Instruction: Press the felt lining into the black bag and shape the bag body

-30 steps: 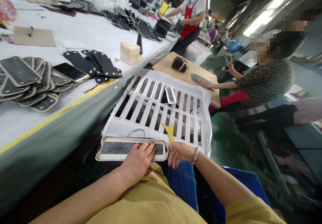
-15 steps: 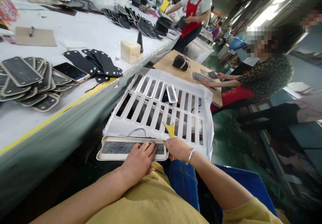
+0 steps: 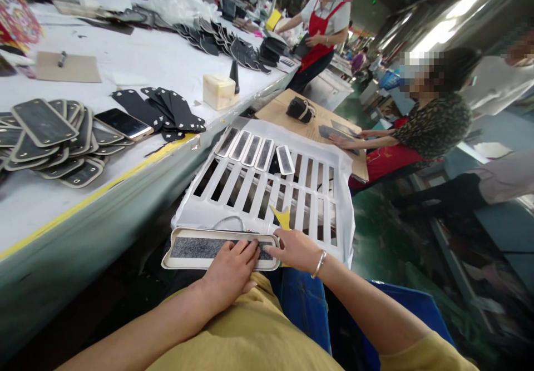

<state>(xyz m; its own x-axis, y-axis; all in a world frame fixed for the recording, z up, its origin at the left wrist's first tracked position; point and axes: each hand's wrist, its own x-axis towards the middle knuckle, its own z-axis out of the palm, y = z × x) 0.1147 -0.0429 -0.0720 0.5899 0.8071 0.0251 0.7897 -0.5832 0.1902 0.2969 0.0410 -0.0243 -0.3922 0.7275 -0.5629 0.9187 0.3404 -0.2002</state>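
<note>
Panel, one, long and cream-rimmed (image 3: 194, 248), with a speckled grey inset: located at the near edge of the slotted white rack (image 3: 337, 154), above the wearer's lap.
Left hand (image 3: 229, 268): laid over the panel unclenched, fingers together on the inset, right of its middle.
Right hand (image 3: 297, 250): at the panel's right end, a fingertip on the inset and the palm by the rim; whether it grasped the underside could not be told.
Handling, as judged: the work called for flat, even pressure from the left fingers, close to the right-hand corner, so that the rim did not twist or the inset ruck.
Forked yellow tool, one (image 3: 282, 216): on or over the rack's near side, beside the right hand; lower part hidden, hold uncertain.
Small white-framed panels: four in a row (image 3: 246, 148) at the rack's far left, one askew (image 3: 285, 160) to their right.
Left of the rack: stacked rimmed plates (image 3: 44, 122), smartphone (image 3: 124, 123), black strips (image 3: 180, 109).
Beyond the rack: black bundle (image 3: 299, 109) on cardboard (image 3: 277, 103).
</note>
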